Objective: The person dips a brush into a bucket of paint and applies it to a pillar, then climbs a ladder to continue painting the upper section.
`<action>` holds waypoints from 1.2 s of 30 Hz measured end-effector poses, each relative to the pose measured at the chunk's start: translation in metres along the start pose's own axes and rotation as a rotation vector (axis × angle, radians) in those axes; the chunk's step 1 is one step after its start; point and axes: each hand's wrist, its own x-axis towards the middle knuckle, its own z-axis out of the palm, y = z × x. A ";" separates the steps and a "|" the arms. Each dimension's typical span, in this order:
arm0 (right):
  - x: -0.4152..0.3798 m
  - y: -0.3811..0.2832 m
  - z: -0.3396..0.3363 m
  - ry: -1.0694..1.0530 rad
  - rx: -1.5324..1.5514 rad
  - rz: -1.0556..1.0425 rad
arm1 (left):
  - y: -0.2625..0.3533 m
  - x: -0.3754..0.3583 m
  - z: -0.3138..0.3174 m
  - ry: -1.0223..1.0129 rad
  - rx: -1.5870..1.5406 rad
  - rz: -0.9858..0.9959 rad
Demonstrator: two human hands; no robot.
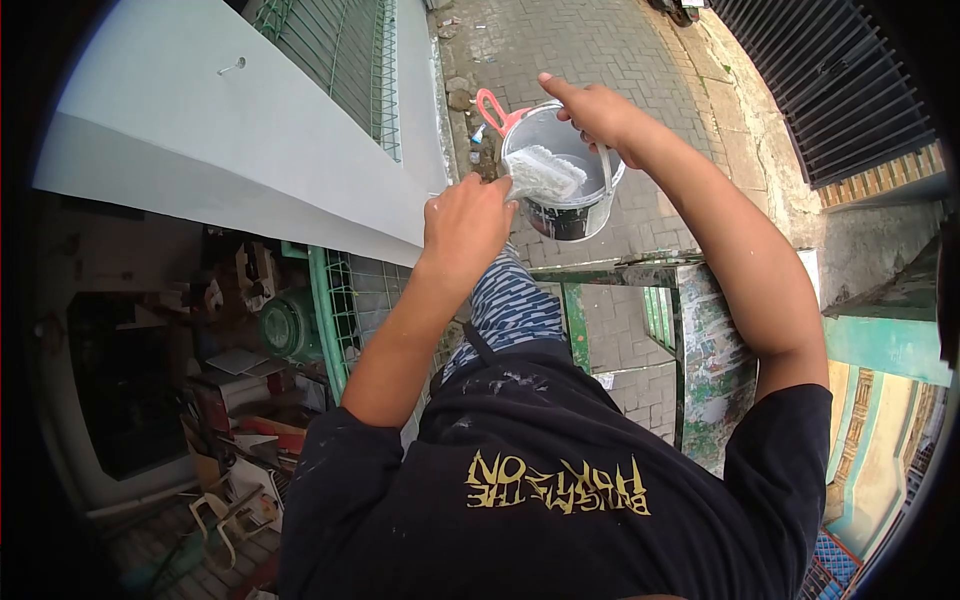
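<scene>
My left hand is closed around a wide paintbrush, its bristles thick with white paint, held over the bucket's opening. The bucket hangs below my right hand, with whitish paint inside and a dark label on its side. My right fingers are curled at the bucket's pale carrying handle, while one digit points outward over the rim. At the bucket's far left rim, a red plastic handle with a hole sticks out; what it belongs to is hidden.
A pale wall ledge runs along the left, with green wire mesh beyond. Paint-spattered posts stand below the bucket. Brick paving lies beneath. Clutter, including a green rounded container, fills the lower left.
</scene>
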 end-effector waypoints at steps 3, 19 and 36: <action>-0.001 0.000 0.001 0.016 0.019 -0.005 | 0.003 -0.001 0.004 0.029 -0.046 -0.036; 0.002 -0.001 -0.002 -0.005 -0.008 -0.018 | 0.001 0.001 0.002 0.032 -0.010 -0.013; 0.010 0.007 0.001 -0.015 0.042 0.015 | -0.008 -0.015 0.021 0.091 -0.055 -0.023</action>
